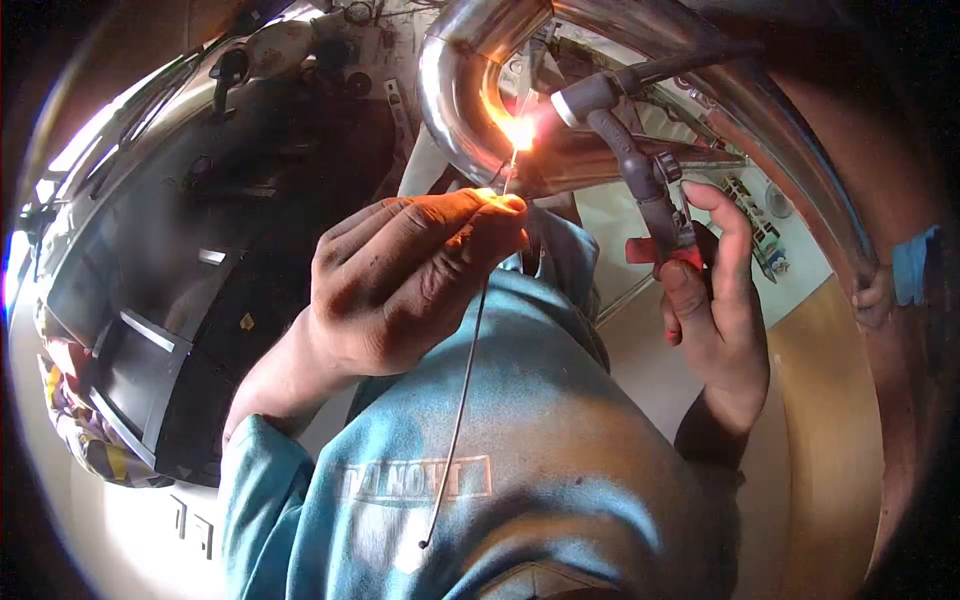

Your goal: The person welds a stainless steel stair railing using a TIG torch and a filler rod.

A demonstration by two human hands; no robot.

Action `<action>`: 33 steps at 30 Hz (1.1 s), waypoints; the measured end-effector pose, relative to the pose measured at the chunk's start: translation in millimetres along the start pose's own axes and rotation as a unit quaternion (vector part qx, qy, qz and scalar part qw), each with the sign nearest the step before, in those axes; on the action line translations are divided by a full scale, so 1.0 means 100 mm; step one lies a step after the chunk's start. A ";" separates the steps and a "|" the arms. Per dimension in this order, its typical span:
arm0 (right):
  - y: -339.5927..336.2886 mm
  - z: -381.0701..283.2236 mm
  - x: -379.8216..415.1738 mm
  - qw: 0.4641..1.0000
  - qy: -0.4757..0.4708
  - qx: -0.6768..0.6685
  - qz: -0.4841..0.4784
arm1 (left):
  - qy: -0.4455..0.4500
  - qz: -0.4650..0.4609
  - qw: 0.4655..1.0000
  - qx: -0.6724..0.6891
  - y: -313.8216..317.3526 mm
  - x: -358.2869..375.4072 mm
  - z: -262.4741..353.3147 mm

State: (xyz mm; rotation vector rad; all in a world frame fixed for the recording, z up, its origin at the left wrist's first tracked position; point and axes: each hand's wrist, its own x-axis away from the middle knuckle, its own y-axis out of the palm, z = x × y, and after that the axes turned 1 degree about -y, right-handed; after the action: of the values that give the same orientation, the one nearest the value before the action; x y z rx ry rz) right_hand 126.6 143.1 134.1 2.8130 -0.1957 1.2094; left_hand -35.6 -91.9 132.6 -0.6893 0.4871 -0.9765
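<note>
Left hand point(390, 280) pinches thin rod point(459, 420) between bare fingers point(488, 205), close under bright arc point(520, 132) at curved pipe point(445, 80): burn risk. Right hand point(725, 320) has torch point(625, 150) between thumb and fingers; a wobble could knock it into rod or pipe

A pale surface point(808, 245) carries a cluster of small items point(757, 224), too indistinct to name.
</note>
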 end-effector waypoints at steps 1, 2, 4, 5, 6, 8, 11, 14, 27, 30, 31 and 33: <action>0.00 -0.01 0.00 1.000 0.005 -0.009 -0.003 | 0.005 -0.002 1.000 -0.006 0.00 0.00 0.00; 0.00 -0.02 0.00 1.000 0.011 -0.017 -0.006 | 0.011 -0.004 1.000 -0.013 0.00 0.00 -0.01; -0.02 -0.01 0.00 1.000 0.018 -0.017 -0.012 | 0.012 -0.007 1.000 -0.019 0.00 -0.01 -0.01; -0.02 0.00 0.00 1.000 0.016 -0.017 -0.013 | 0.007 -0.008 1.000 -0.019 0.00 0.00 0.00; -0.01 0.02 -0.01 1.000 0.003 -0.016 -0.011 | 0.003 -0.008 1.000 -0.019 0.00 0.00 0.00; -0.02 0.03 -0.02 1.000 -0.007 -0.011 -0.010 | 0.036 0.013 0.999 -0.025 0.05 -0.02 -0.06; -0.02 0.03 -0.01 1.000 -0.006 -0.002 -0.006 | 0.052 0.021 0.998 -0.027 0.05 -0.04 -0.07; 0.02 0.08 -0.03 1.000 -0.021 0.001 0.006 | 0.057 0.021 0.998 -0.021 0.06 -0.04 -0.09; -0.04 0.03 -0.02 1.000 -0.021 -0.009 -0.007 | 0.043 0.014 0.999 -0.026 0.05 -0.02 -0.09; -0.04 0.01 -0.02 1.000 -0.006 -0.006 -0.010 | 0.049 0.020 0.998 -0.033 0.06 -0.02 -0.10; -0.05 -0.02 -0.02 1.000 0.002 -0.004 -0.013 | 0.049 0.020 0.998 -0.031 0.06 -0.02 -0.10; -0.05 -0.01 -0.02 1.000 -0.008 0.009 -0.014 | 0.038 0.014 0.999 -0.026 0.04 -0.03 -0.09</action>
State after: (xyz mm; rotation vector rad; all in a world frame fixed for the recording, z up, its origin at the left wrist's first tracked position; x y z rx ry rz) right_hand 124.9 148.7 133.5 2.8320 -0.1463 1.1889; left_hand -40.4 -90.1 123.5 -0.6909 0.5892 -0.9687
